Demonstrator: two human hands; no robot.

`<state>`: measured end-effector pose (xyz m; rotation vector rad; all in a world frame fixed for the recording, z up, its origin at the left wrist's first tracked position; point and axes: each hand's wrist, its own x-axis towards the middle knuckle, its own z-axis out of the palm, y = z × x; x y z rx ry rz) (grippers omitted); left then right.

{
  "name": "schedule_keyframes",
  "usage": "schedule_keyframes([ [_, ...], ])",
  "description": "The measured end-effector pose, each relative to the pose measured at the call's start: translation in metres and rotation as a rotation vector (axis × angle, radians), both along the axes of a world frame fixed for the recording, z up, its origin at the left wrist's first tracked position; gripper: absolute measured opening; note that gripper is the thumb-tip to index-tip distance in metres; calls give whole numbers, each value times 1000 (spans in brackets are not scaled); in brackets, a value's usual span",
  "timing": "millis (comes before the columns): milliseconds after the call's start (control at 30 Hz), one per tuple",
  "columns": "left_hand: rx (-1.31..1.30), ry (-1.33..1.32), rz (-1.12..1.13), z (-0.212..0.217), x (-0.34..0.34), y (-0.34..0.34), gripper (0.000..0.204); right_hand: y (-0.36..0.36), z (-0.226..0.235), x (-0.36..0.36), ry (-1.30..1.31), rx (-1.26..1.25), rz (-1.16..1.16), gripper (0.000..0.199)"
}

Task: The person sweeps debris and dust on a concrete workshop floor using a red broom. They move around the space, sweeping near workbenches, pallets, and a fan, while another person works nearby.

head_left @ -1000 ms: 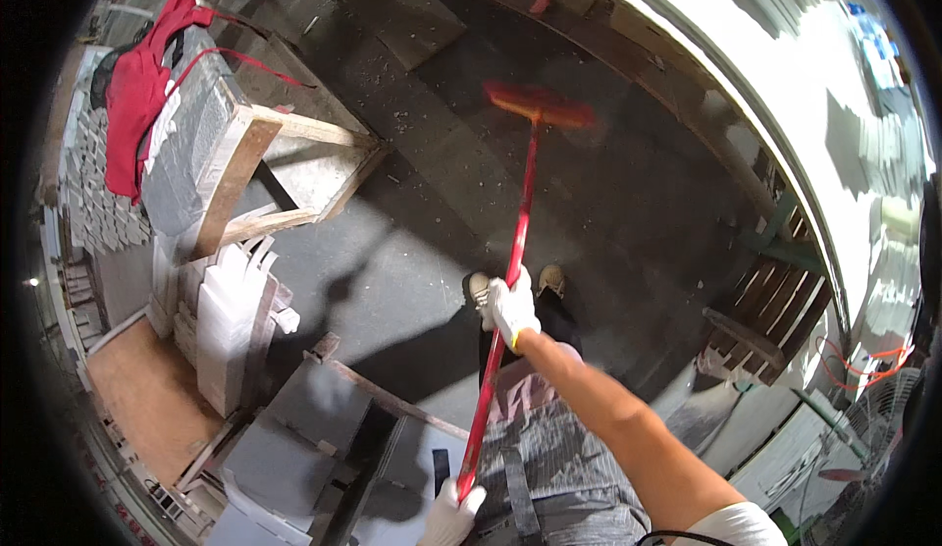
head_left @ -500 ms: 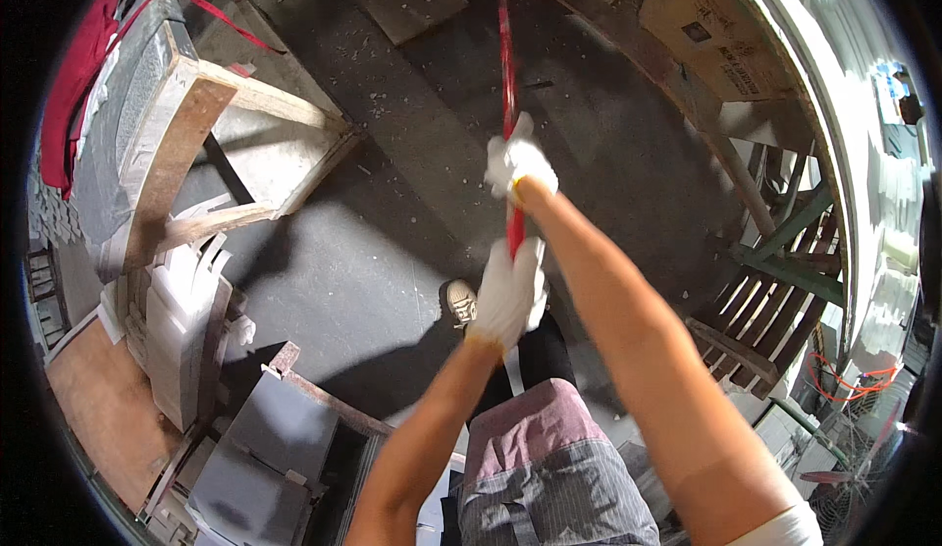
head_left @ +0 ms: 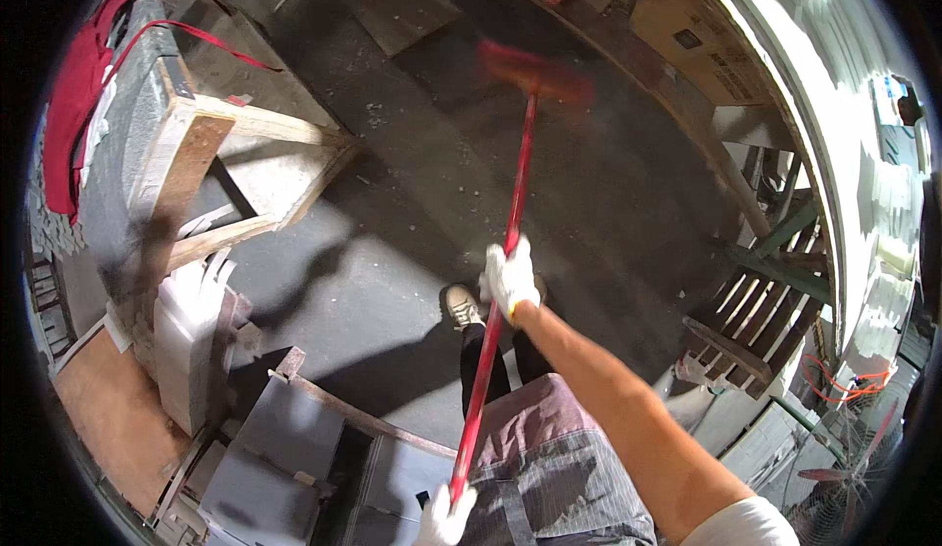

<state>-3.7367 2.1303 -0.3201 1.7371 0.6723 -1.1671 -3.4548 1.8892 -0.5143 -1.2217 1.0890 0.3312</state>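
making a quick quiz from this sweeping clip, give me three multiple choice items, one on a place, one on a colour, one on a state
1. Where is the broom head?
A. on the floor ahead of the person
B. leaning on the wooden pallet
C. beside the grey slabs

2. What colour is the broom handle?
A. blue
B. red
C. green

3. How is the handle held?
A. right hand only
B. both gloved hands
C. nobody holds it

Answers:
1. A, the head lies on the dusty floor far ahead.
2. B, the pole is red throughout.
3. B, the right hand grips mid-pole and the left hand grips the end.

Glossy red broom handle [head_left: 500,311], rough matt concrete floor [head_left: 412,203].
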Motion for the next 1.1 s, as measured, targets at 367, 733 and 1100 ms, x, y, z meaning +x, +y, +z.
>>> schedule_keyframes([
  [367, -65, -221, -146, 13, 69, -88, 25, -45, 0, 29, 152, -4, 173, 52],
  [733, 11, -429, -134, 1, 133, -83, 30, -25, 24, 82, -26, 25, 84, 59],
  [1100, -115, 152, 236, 41, 94, -88, 31, -3, -7, -8, 207, -56, 330, 43],
])
